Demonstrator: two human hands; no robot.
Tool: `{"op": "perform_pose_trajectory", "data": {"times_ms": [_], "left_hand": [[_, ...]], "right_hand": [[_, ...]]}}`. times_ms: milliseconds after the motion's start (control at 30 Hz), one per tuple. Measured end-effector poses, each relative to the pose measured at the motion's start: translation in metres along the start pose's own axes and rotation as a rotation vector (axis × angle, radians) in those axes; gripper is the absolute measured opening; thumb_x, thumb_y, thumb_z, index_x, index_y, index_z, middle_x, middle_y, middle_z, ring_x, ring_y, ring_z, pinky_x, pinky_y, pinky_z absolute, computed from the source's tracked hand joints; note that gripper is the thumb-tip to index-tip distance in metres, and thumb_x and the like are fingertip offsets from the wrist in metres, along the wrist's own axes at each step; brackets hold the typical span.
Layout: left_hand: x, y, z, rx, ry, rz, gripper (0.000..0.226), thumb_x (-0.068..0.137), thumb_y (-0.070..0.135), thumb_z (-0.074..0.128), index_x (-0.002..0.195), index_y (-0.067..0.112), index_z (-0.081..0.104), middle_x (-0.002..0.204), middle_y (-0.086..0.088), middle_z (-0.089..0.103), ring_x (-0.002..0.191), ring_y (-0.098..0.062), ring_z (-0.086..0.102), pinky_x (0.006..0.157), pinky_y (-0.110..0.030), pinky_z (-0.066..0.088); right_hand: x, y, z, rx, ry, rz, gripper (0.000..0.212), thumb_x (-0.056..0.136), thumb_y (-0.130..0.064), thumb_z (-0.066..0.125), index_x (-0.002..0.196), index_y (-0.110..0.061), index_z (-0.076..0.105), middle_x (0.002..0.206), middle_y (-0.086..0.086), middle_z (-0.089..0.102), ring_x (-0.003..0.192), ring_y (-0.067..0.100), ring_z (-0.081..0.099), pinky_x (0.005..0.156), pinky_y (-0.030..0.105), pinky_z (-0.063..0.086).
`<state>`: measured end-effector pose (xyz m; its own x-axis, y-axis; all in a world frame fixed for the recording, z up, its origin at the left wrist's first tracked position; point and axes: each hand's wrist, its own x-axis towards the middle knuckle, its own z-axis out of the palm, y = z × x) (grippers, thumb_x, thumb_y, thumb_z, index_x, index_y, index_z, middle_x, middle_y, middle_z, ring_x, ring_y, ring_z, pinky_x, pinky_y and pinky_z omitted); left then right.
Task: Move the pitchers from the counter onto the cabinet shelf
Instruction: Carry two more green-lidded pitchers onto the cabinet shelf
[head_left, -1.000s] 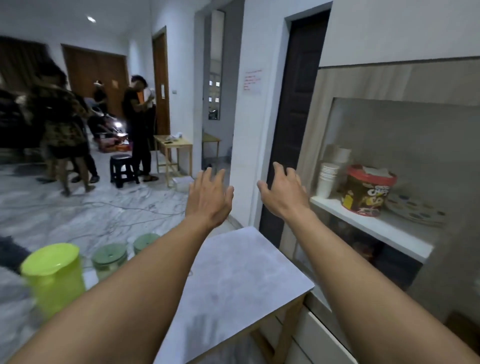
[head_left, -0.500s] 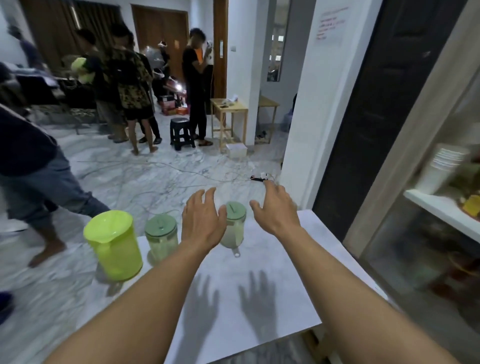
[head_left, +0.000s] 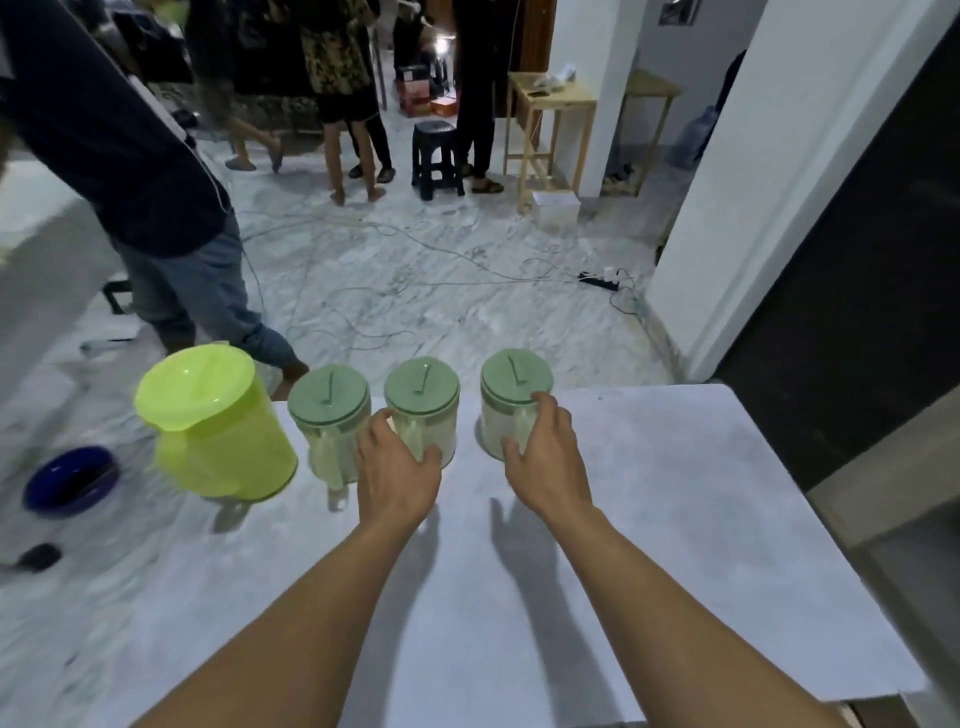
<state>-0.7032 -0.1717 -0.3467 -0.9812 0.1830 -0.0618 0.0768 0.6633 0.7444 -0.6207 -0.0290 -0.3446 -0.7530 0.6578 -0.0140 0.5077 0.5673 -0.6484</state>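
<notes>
As four pitchers line the counter's (head_left: 675, 519) far edge, both hands close on two of them.

The right hand (head_left: 545, 462) wraps curled fingers around the rightmost pitcher (head_left: 511, 400), the left hand (head_left: 395, 467) around the middle green-lidded pitcher (head_left: 423, 405), likely to carry two per trip; the lime pitcher (head_left: 213, 421) and its green-lidded neighbour (head_left: 330, 415) wait untouched.

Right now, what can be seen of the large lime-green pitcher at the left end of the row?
The lime-green pitcher looks like translucent plastic, wider than the three pale pitchers beside it. Its matching lid is on, with a pouring spout at the left rim. It looks tilted in this wide-angle view and stands at the counter's far left corner. Neither hand touches it; any handle is hidden.
</notes>
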Motion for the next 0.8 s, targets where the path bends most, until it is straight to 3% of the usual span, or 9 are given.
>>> {"op": "perform_pose_trajectory", "data": {"times_ms": [100,200,333,500,667,800], "left_hand": [[0.012,-0.009,0.019,-0.08,-0.035,-0.103,0.068,0.084,0.031,0.068,0.14,0.014,0.033,0.14,-0.01,0.043,0.125,-0.032,0.046,0.095,-0.04,0.04],[0.025,-0.02,0.035,-0.175,-0.017,-0.186,0.059,0.08,0.036,0.071,0.128,0.016,0.043,0.122,-0.006,0.055,0.107,-0.03,0.056,0.087,-0.038,0.046],[0.034,-0.023,0.048,-0.254,0.001,-0.241,0.035,0.083,0.033,0.072,0.108,0.018,0.053,0.095,0.002,0.06,0.084,-0.021,0.055,0.073,-0.028,0.039],[0.041,-0.037,0.066,-0.307,0.012,-0.242,0.022,0.086,0.039,0.067,0.094,0.019,0.064,0.087,-0.001,0.069,0.084,-0.024,0.063,0.072,-0.029,0.044],[0.045,-0.04,0.076,-0.372,0.051,-0.181,0.018,0.088,0.036,0.065,0.094,0.019,0.066,0.086,0.003,0.071,0.084,-0.017,0.066,0.074,-0.031,0.048],[0.051,-0.037,0.075,-0.393,0.102,-0.114,0.015,0.089,0.03,0.065,0.087,0.015,0.065,0.079,0.0,0.071,0.079,-0.019,0.067,0.074,-0.037,0.053]], "right_hand": [[0.011,0.016,0.018,0.128,0.051,0.09,0.064,0.093,-0.025,0.061,0.146,-0.02,0.026,0.143,0.013,0.041,0.121,0.037,0.053,0.094,0.05,0.05],[0.021,0.024,0.035,0.3,0.085,0.216,0.054,0.089,-0.027,0.066,0.132,-0.026,0.033,0.132,0.009,0.054,0.11,0.033,0.06,0.086,0.046,0.054],[0.034,0.032,0.05,0.457,0.1,0.288,0.034,0.089,-0.025,0.07,0.116,-0.023,0.049,0.098,-0.005,0.063,0.09,0.02,0.064,0.064,0.023,0.044],[0.04,0.031,0.067,0.585,0.056,0.322,0.023,0.086,-0.032,0.074,0.103,-0.025,0.059,0.092,-0.01,0.068,0.083,0.007,0.066,0.071,0.029,0.054],[0.047,0.033,0.076,0.585,0.04,0.304,0.014,0.089,-0.029,0.071,0.094,-0.018,0.063,0.082,-0.004,0.068,0.07,0.009,0.064,0.046,0.008,0.039],[0.051,0.033,0.077,0.56,0.102,0.27,0.006,0.095,-0.026,0.063,0.096,-0.021,0.061,0.082,-0.01,0.064,0.073,0.005,0.06,0.057,0.015,0.041]]}}
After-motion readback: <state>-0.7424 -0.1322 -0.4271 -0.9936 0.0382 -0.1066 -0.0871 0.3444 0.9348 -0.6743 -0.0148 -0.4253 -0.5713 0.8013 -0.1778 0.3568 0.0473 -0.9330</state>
